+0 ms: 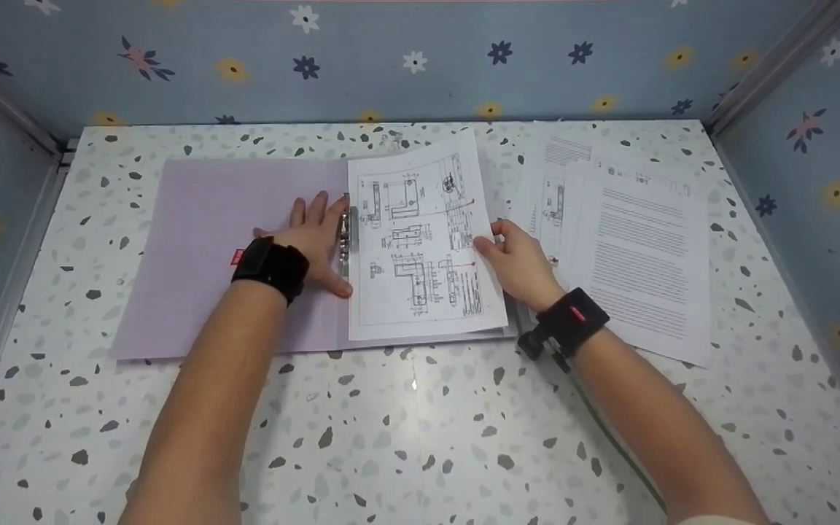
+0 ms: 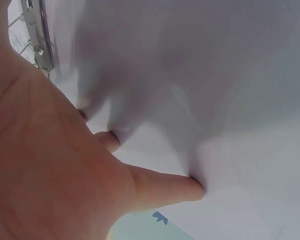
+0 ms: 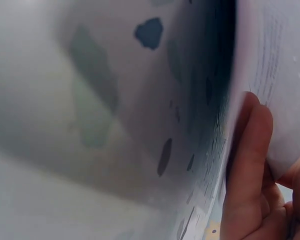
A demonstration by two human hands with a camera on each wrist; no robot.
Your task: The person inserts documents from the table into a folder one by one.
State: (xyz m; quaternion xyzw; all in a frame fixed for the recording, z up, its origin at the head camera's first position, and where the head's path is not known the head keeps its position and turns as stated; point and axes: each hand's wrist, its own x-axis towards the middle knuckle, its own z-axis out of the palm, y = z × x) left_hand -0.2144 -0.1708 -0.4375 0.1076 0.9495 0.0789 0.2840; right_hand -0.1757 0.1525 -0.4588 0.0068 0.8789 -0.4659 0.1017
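Observation:
A lilac ring binder (image 1: 208,219) lies spread flat on the table. My left hand (image 1: 310,240) rests with fingers spread on its left cover, beside the metal ring clasp (image 1: 345,233); the left wrist view shows the fingertips touching the cover. On the binder's right side lies a sheet with a technical drawing (image 1: 427,240), its right part slightly raised. My right hand (image 1: 518,259) pinches that sheet at its right edge between thumb and fingers. In the right wrist view, fingers (image 3: 250,165) stand against the paper (image 3: 285,65); whether more than one sheet is held cannot be told.
Loose printed sheets (image 1: 642,270) overlap to the right of the binder, partly behind my right hand. The speckled table (image 1: 420,430) meets flower-patterned panels (image 1: 420,44) at the back and sides. A cable (image 1: 617,445) runs along my right forearm.

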